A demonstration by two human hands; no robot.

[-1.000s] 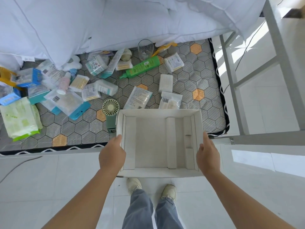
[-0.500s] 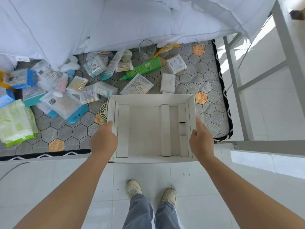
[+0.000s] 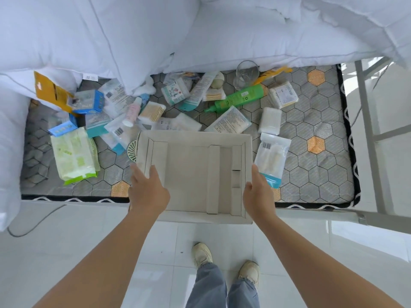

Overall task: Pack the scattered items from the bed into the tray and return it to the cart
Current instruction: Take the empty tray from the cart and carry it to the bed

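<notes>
The empty white cardboard tray (image 3: 189, 174) now sits further onto the grey hexagon-patterned mattress (image 3: 311, 174) than a second ago, its near end overhanging the mattress's front edge. The left hand (image 3: 149, 192) grips the left wall, fingers inside. The right hand (image 3: 259, 194) curls over the right wall. Judged placed for loading; nothing is packed yet, and the green plastic bottle (image 3: 238, 97) lies beyond the far wall.

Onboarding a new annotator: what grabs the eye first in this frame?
The white cardboard tray, nothing in it, spans the near edge of the grey hexagon-patterned mattress at centre, with the left hand and right hand gripping its side walls. Behind it lies a jumble of packets, where a bright green plastic bottle on its side and a clear glass tumbler just beyond it stand out.
</notes>
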